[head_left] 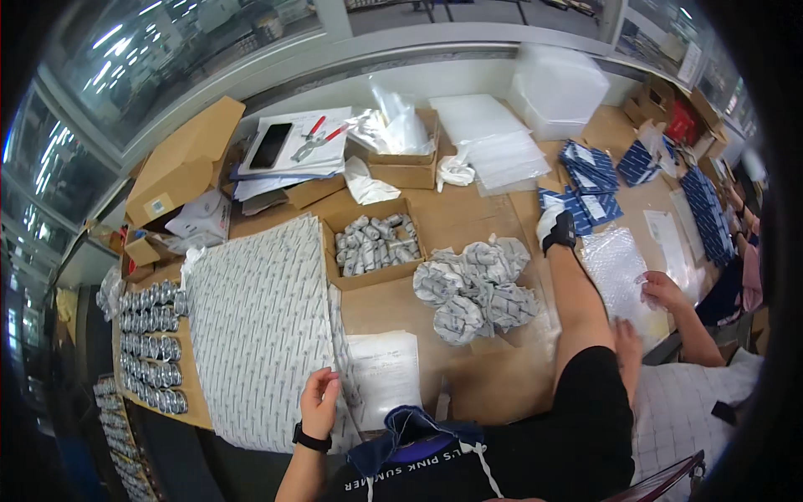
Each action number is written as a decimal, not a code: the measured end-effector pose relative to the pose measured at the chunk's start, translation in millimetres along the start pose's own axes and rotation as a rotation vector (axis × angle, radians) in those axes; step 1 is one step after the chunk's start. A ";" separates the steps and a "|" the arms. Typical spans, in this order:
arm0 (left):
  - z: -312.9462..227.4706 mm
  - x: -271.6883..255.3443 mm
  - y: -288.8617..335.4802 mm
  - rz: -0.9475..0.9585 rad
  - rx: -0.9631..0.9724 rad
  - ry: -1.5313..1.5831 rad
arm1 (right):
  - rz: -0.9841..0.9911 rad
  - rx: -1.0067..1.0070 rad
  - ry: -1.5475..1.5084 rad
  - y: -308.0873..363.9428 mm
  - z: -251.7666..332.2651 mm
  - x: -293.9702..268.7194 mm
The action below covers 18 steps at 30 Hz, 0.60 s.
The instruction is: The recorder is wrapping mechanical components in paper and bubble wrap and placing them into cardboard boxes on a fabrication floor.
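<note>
My left hand [319, 403], with a dark band on its wrist, hovers over the near right edge of a stack of grey-printed wrapping paper [259, 326]. Its fingers are loosely bent and hold nothing. My right arm reaches far forward; the right hand [550, 224], in what looks like a white glove with a black cuff, is at the near left edge of several blue-and-white boxes [592, 167]. Its fingers are too blurred to show a grip. Between my arms sit several paper-wrapped bundles [477, 289]. Beyond the paper stack, an open carton [376, 279] holds small wrapped pieces.
On the right, a co-worker's hands [665, 291] handle bubble wrap [623, 259]. Rows of shiny metal parts [152, 347] stand at left. Farther back are a phone [271, 145], red-handled pliers [316, 144], foam sheets [493, 142] and a cardboard box [186, 163].
</note>
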State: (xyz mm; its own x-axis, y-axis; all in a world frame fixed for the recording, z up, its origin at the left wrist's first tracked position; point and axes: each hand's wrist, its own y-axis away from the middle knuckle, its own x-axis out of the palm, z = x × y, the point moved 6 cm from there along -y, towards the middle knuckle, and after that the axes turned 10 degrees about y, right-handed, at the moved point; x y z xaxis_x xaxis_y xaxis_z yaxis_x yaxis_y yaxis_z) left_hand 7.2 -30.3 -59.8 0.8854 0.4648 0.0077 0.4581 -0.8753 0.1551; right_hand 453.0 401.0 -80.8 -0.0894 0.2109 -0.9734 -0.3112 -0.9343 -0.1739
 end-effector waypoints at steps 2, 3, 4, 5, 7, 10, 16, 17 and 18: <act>1.3 0.0 -5.0 -0.019 -0.052 0.035 | 0.067 -0.115 0.157 -30.8 -14.1 29.9; 1.3 3.6 -10.1 0.002 -0.024 0.022 | -0.044 -0.070 -0.050 -42.6 -22.2 21.5; -0.4 8.7 -16.2 0.028 0.003 0.008 | -0.155 -0.016 -0.254 -47.4 -29.3 9.5; -3.2 7.2 -18.7 0.004 0.010 -0.031 | -0.119 -0.095 0.034 -21.1 27.1 -55.8; -14.3 18.3 -31.1 0.053 0.035 0.012 | -0.594 -0.424 0.499 -5.9 58.7 -150.3; -38.1 31.1 -48.8 0.145 0.107 0.058 | -0.121 -0.335 -0.020 42.0 87.5 -217.0; -134.7 95.7 -21.6 0.240 0.360 0.607 | -0.242 -0.925 -0.675 306.5 169.9 -263.9; -122.6 81.4 -18.8 0.191 0.344 0.473 | -0.243 -1.202 -0.577 345.7 188.5 -253.1; -112.9 75.7 -18.2 0.186 0.315 0.365 | -0.057 -1.212 -0.560 369.3 197.6 -230.3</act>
State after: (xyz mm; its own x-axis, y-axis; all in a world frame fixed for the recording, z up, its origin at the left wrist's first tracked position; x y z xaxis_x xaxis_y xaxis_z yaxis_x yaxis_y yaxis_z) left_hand 57.1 35.9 49.4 0.8947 0.2651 0.3594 0.3471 -0.9192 -0.1860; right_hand 171.7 64.2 108.6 -0.5689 0.0738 -0.8191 0.6775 -0.5226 -0.5176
